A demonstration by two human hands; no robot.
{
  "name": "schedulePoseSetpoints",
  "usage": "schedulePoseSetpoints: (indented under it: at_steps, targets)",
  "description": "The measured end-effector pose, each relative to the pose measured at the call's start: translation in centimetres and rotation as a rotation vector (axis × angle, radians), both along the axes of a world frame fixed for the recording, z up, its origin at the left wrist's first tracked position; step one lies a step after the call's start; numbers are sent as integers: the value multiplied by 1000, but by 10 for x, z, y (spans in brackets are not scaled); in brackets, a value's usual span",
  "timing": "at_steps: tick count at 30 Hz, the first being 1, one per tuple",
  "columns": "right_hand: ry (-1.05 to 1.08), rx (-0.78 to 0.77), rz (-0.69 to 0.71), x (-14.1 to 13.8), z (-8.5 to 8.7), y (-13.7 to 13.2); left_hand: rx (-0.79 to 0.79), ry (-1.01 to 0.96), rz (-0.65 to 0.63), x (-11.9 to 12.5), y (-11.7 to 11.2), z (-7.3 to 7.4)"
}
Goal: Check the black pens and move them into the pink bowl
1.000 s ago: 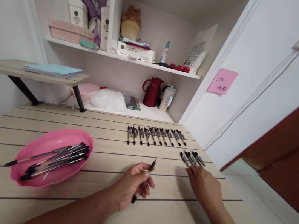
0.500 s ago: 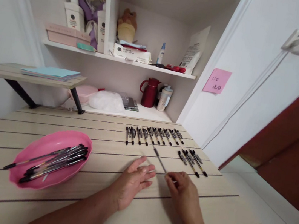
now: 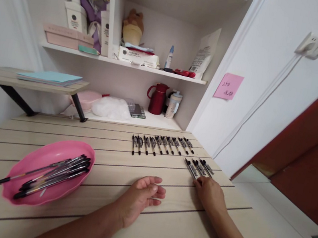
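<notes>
Resting on the table (image 3: pixel 174 227), the left hand (image 3: pixel 141 195) lies open, empty. The right hand (image 3: pixel 210 193) touches the near pen row (image 3: pixel 199 167); whether it grips one, I cannot tell.

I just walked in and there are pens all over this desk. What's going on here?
A person works at a pale wooden slatted table. The right hand touches the near ends of a short row of black ballpoint pens by the table's right edge; whether it grips one is unclear. A longer row of pens lies just beyond. The left hand rests empty on the table. A pink oval plastic bowl on the left holds more loose pens.
</notes>
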State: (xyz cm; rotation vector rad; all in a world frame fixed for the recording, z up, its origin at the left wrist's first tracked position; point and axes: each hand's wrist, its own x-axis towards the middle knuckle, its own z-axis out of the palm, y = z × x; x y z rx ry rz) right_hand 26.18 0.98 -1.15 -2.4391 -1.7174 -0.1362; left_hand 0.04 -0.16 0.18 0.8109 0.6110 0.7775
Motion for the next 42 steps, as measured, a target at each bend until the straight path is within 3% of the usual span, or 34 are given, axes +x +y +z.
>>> schedulePoseSetpoints:
  at_steps: [13,25,30,34,42]
  targets:
    - [-34,18,3,0,0,-5,-6,3,3,1,1,0]
    - [-29,144,1,-2,-2,-24,23,-2,11,1,0,-2]
    - [-11,201,46,-21,-4,-39,32,-8,8,0,1,-4]
    - [0,178,131,-37,-7,-48,48,2,-13,1,2,-4]
    - [-71,27,-24,-14,4,-21,83,63,-17,3,-1,1]
